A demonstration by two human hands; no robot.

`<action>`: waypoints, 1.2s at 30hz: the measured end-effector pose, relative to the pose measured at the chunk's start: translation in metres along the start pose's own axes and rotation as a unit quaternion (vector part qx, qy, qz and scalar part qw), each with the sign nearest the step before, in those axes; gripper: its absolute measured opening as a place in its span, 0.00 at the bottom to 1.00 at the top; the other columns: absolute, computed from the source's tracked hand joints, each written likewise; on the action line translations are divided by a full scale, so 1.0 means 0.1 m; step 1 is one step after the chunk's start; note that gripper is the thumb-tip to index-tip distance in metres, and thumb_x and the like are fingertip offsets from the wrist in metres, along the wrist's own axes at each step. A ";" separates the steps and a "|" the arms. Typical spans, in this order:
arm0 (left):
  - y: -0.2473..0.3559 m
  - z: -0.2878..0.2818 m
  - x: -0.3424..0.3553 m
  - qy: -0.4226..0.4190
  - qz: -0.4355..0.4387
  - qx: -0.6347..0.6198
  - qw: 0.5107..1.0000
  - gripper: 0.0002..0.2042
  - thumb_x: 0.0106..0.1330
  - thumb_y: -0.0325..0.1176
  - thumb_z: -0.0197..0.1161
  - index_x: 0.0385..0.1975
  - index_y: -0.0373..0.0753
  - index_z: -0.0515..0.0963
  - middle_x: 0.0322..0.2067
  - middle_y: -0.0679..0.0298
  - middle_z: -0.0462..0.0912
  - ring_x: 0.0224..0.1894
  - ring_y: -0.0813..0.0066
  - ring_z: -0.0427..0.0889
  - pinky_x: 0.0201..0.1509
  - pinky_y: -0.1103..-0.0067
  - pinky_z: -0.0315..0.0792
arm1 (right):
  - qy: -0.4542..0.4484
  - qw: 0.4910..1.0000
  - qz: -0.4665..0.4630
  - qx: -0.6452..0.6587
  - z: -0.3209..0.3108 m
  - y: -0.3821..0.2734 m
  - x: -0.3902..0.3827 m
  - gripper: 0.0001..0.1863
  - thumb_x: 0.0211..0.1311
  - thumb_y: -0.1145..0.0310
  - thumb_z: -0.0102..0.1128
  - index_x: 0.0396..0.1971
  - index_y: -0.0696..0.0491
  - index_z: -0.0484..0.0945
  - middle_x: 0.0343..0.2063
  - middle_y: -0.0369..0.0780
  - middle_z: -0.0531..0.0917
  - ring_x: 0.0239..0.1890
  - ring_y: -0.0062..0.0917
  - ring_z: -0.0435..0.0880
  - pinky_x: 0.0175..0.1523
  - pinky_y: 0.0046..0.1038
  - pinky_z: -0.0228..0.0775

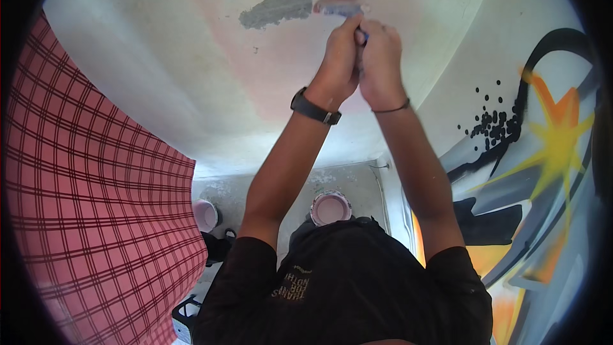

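Observation:
Both my hands are raised against the pale wall (281, 64), closed together round the handle of a paint roller (338, 7). My left hand (340, 61) wears a dark watch at the wrist, and its fingers wrap the handle from the left. Pressed beside it, my right hand (382, 57) grips the same handle; a thin dark band circles that wrist. A bit of blue handle shows between the hands. The blurred roller head looks reddish and bluish and lies against the wall, just right of a rough grey patch (278, 9). Faint pink covers the wall around it.
Below me on the grey floor stands a paint-splashed bucket (331, 207) of pale pink paint. Another pink-filled bucket (205, 215) sits further left. A red checked cloth (102, 172) hangs along the left side. Colourful graffiti (543, 147) covers the right wall.

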State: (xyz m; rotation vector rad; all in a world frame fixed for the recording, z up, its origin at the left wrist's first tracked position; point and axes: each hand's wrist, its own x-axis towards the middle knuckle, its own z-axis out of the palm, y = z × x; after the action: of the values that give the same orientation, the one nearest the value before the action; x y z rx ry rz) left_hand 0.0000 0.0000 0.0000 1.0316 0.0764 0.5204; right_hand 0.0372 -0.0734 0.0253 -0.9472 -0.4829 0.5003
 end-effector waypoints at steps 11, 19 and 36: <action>0.16 0.63 -0.07 0.022 0.126 -0.048 0.991 0.14 0.69 0.38 0.51 0.31 0.34 0.78 0.20 0.71 0.69 0.22 0.85 0.66 0.25 0.85 0.63 | -0.026 0.994 -0.094 0.048 -0.04 -0.43 -0.23 0.11 0.65 0.73 0.52 0.43 0.64 0.70 0.34 0.40 0.77 0.35 0.16 0.76 0.38 0.16 0.71; -0.10 0.48 0.03 0.034 0.181 0.046 0.982 0.15 0.72 0.39 0.48 0.32 0.35 0.77 0.25 0.68 0.75 0.26 0.86 0.71 0.28 0.84 0.67 | 0.009 0.990 -0.140 -0.008 -0.25 -0.10 -0.04 0.11 0.70 0.68 0.50 0.43 0.61 0.73 0.38 0.40 0.78 0.38 0.17 0.78 0.41 0.19 0.74; -2.00 -0.79 -0.51 0.160 -0.053 -0.055 0.984 0.07 0.73 0.39 0.52 0.37 0.44 0.73 0.29 0.72 0.71 0.36 0.85 0.71 0.40 0.83 0.67 | 0.082 0.987 0.075 -0.116 -1.33 1.88 -0.47 0.16 0.74 0.62 0.44 0.31 0.57 0.75 0.24 0.31 0.74 0.28 0.13 0.68 0.32 0.19 0.63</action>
State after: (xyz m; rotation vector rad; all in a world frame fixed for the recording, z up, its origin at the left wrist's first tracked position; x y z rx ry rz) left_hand 0.0068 -0.0408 -0.2168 0.8246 0.3821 0.5841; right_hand 0.0430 -0.0939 -0.2089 -1.2449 -0.3271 0.5041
